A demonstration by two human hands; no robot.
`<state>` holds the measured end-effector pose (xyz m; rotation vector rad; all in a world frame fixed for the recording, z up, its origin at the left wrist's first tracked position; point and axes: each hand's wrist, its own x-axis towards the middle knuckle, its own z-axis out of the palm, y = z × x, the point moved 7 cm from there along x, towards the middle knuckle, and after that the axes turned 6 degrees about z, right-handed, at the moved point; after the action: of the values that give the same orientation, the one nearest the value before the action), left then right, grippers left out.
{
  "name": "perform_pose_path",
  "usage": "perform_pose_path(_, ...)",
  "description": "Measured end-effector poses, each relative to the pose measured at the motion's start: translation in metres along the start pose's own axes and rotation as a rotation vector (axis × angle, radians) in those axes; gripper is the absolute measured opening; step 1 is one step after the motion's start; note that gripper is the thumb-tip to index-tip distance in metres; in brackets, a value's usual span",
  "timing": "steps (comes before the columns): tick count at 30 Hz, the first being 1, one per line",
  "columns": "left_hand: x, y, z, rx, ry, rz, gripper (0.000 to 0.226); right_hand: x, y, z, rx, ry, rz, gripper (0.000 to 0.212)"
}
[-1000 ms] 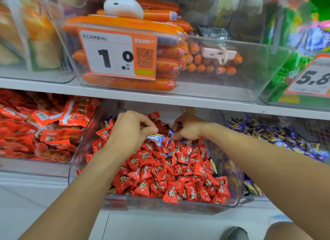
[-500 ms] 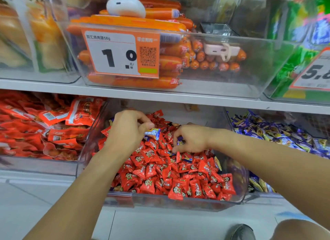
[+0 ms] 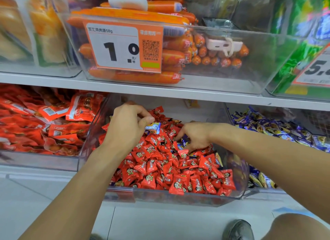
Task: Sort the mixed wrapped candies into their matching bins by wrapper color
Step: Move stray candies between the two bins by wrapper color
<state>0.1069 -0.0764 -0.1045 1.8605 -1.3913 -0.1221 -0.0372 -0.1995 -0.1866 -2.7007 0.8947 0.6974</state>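
Note:
A clear bin (image 3: pixel 178 197) on the lower shelf is heaped with red wrapped candies (image 3: pixel 171 170). My left hand (image 3: pixel 127 125) hovers over the back left of the heap and pinches a blue wrapped candy (image 3: pixel 152 128) between thumb and fingers. My right hand (image 3: pixel 196 136) reaches into the middle of the heap with curled fingers around another blue wrapped candy (image 3: pixel 184 143), mostly hidden among the red ones. To the right stands a bin of blue and purple wrapped candies (image 3: pixel 278 130).
Left of the red candy bin lies a bin of red snack packets (image 3: pixel 48 121). The shelf above holds a clear bin of orange sausages (image 3: pixel 171 59) with a price tag (image 3: pixel 123 46) reading 1.0. My shoe (image 3: pixel 238 230) and knee show below on the pale floor.
My right hand has moved forward and down from the back of the heap into its middle. My left hand stays in place with the blue candy. The camera has tilted slightly.

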Motion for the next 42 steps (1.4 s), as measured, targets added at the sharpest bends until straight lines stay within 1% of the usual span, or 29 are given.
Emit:
perform_pose_path(3, 0.000, 0.002, 0.001, 0.008, -0.009, 0.014, 0.008, 0.002, 0.002, 0.001, 0.013, 0.014, -0.013, 0.041)
perform_pose_path(5, 0.000, 0.004, 0.001, 0.010, -0.004, 0.018, 0.007, 0.000, 0.004, -0.003, 0.048, 0.056, -0.004, 0.034)
perform_pose_path(7, 0.000, 0.005, 0.001, 0.006, 0.005, 0.020, 0.006, -0.006, 0.010, -0.014, 0.101, 0.123, 0.022, 0.033)
perform_pose_path(9, 0.002, 0.006, 0.001, -0.003, 0.015, 0.012, 0.007, -0.019, 0.015, -0.030, 0.192, 0.224, 0.035, 0.034)
perform_pose_path(11, 0.002, 0.008, 0.003, -0.036, 0.034, -0.014, 0.007, -0.037, 0.021, -0.042, 0.375, 0.334, 0.064, 0.032)
perform_pose_path(13, 0.001, 0.013, 0.009, -0.101, 0.050, -0.056, 0.005, -0.057, 0.020, -0.044, 0.636, 0.402, 0.076, 0.024)
perform_pose_path(15, -0.001, 0.021, 0.019, -0.147, 0.068, -0.066, 0.004, -0.073, 0.008, -0.035, 0.963, 0.403, 0.030, 0.021)
perform_pose_path(17, -0.004, 0.030, 0.031, -0.195, 0.089, -0.089, 0.005, -0.081, 0.000, -0.023, 1.221, 0.403, 0.036, 0.023)
perform_pose_path(20, -0.010, 0.043, 0.051, -0.319, 0.113, -0.142, 0.008, -0.088, -0.005, -0.009, 1.532, 0.434, 0.125, 0.024)
perform_pose_path(21, -0.011, 0.048, 0.059, -0.383, 0.120, -0.170, 0.009, -0.091, -0.004, -0.009, 1.565, 0.477, 0.155, 0.024)
perform_pose_path(23, -0.015, 0.061, 0.073, -0.486, 0.127, -0.204, 0.012, -0.104, 0.004, -0.016, 1.446, 0.627, 0.205, 0.022)
perform_pose_path(24, -0.017, 0.069, 0.080, -0.546, 0.122, -0.212, 0.016, -0.111, 0.010, -0.021, 1.367, 0.721, 0.192, 0.018)
perform_pose_path(26, -0.022, 0.089, 0.091, -0.689, 0.089, -0.220, 0.022, -0.127, 0.017, -0.030, 1.229, 0.831, 0.166, 0.006)
perform_pose_path(28, -0.025, 0.112, 0.101, -0.736, 0.029, -0.152, 0.020, -0.140, 0.033, -0.034, 1.089, 0.918, 0.167, 0.006)
perform_pose_path(30, -0.023, 0.139, 0.117, -0.704, -0.072, -0.053, 0.018, -0.157, 0.059, -0.032, 1.043, 0.992, 0.184, 0.005)
perform_pose_path(32, -0.015, 0.160, 0.138, -0.662, -0.165, 0.005, 0.021, -0.170, 0.093, -0.022, 1.061, 1.007, 0.221, 0.010)
perform_pose_path(34, -0.008, 0.180, 0.163, -0.595, -0.303, 0.042, 0.021, -0.180, 0.128, -0.009, 1.140, 0.972, 0.251, 0.006)
perform_pose_path(36, -0.002, 0.201, 0.182, -0.440, -0.411, 0.134, 0.032, -0.183, 0.163, 0.005, 1.215, 0.891, 0.293, 0.002)
perform_pose_path(37, 0.003, 0.209, 0.190, -0.340, -0.442, 0.206, 0.038, -0.185, 0.180, 0.010, 1.209, 0.878, 0.330, 0.008)
perform_pose_path(39, 0.009, 0.221, 0.195, -0.136, -0.485, 0.347, 0.049, -0.193, 0.205, 0.014, 1.154, 0.891, 0.391, 0.022)
perform_pose_path(40, 0.011, 0.223, 0.193, -0.071, -0.485, 0.398, 0.051, -0.198, 0.210, 0.013, 1.144, 0.887, 0.385, 0.025)
perform_pose_path(41, 0.013, 0.221, 0.186, -0.032, -0.456, 0.427, 0.048, -0.201, 0.214, 0.013, 1.139, 0.879, 0.357, 0.027)
perform_pose_path(42, 0.013, 0.216, 0.174, -0.020, -0.386, 0.427, 0.042, -0.204, 0.216, 0.013, 1.134, 0.882, 0.337, 0.028)
